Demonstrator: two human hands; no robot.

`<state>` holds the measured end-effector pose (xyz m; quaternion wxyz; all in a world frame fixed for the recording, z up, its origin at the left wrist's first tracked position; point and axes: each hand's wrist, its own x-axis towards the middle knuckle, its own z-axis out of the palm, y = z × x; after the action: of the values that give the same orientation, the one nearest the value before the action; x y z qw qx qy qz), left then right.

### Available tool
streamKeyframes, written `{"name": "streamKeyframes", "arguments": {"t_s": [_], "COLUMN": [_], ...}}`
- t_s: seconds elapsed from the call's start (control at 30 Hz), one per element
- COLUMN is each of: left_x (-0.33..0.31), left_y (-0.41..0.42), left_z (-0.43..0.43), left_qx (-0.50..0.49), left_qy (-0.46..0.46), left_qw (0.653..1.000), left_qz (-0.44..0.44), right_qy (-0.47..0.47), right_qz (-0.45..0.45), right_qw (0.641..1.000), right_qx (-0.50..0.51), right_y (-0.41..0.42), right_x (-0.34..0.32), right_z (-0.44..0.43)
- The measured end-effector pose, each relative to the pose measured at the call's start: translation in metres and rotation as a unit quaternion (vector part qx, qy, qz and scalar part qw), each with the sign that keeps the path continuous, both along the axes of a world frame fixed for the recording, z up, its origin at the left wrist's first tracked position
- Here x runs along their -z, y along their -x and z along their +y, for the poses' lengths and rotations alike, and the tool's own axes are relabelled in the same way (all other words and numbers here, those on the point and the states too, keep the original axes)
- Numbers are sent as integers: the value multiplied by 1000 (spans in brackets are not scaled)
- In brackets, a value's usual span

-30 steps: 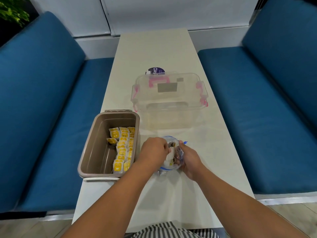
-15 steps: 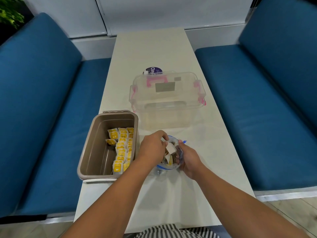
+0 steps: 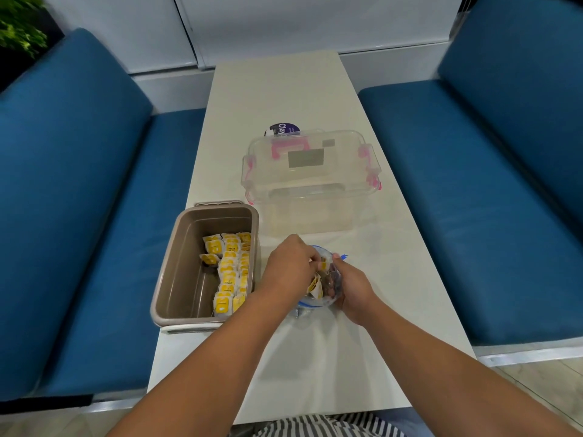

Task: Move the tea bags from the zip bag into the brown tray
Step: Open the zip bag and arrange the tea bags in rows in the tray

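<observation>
The clear zip bag (image 3: pixel 328 296) with a blue seal stands open on the white table, just right of the brown tray (image 3: pixel 176 263). My right hand (image 3: pixel 351 287) grips the bag's right side and keeps its mouth open. My left hand (image 3: pixel 288 268) reaches into the mouth, its fingers curled around a yellow-and-white tea bag (image 3: pixel 315 287) inside. Several tea bags (image 3: pixel 230 272) lie in rows along the tray's right wall. The tray's left half is bare.
A clear plastic box (image 3: pixel 310 181) with pink latches stands behind the zip bag. A purple round label (image 3: pixel 282 129) lies behind the box. Blue bench seats flank the table (image 3: pixel 274 89) on both sides. The tray sits at the table's left edge.
My left hand lifted slightly half a second ago with a white tea bag showing, and now its fingers are down in the bag's mouth again. The right hand stayed put.
</observation>
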<state>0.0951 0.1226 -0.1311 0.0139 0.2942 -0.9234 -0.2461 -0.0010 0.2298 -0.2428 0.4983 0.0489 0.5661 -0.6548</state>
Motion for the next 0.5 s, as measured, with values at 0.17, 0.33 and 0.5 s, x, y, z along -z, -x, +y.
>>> {"name": "streamKeyframes", "arguments": {"t_s": [0.17,0.33,0.5], "left_x": [-15,-32,-58], "left_y": [0,-5,-18], "left_z": [-3,-15,-43], "left_qx": [-26,-67,-68], "left_qy": [-19,-84,-84], "left_qw": [996,982,977], "left_qz": [87,155,185], "right_qy": [-14,-41,-42], "right_qz": [10,8,3], "right_qw": [1000,999,999], "right_qx": [0,-8,-21], "right_y": [-1,-3,-2], "right_x": [-1,-4,-5], "right_z": [0,0,1]}}
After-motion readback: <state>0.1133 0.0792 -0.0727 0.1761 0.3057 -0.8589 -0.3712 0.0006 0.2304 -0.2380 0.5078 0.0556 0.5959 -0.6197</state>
